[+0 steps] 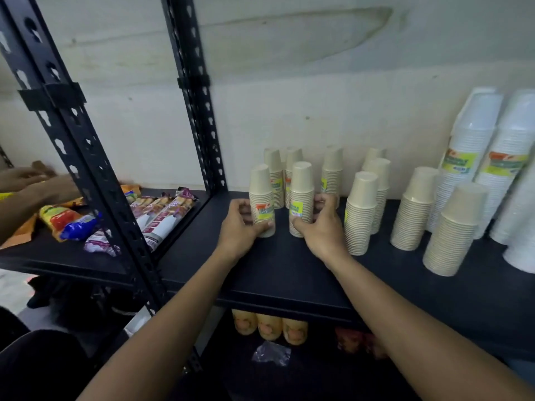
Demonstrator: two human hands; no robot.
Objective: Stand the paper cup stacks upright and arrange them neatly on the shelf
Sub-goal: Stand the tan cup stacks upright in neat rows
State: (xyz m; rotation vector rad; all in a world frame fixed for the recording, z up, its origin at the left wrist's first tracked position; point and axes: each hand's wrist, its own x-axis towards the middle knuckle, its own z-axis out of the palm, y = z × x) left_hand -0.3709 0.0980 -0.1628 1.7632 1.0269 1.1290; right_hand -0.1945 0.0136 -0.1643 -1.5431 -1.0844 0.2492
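**A:** What do your hands have?

**B:** My left hand point(240, 227) curls round the low part of the left cup stack point(262, 195), thumb in front and fingers behind. Just beside it stands the right cup stack point(301, 189), and my right hand point(318, 230) wraps it the same way. Both stacks are upright, rims down, on the black shelf point(275, 273), in front of the back row point(333, 166).

**A:** How do you place them well?

**B:** I think it's best to grip low and slide rather than lift, so the columns don't tip. I'd bring the two close without knocking them together, labels facing me. Then I'd line their fronts up with the next stack point(360, 215) to the right.

**A:** Any risk?

**B:** The back row is near my fingertips. A careless push could topple it.
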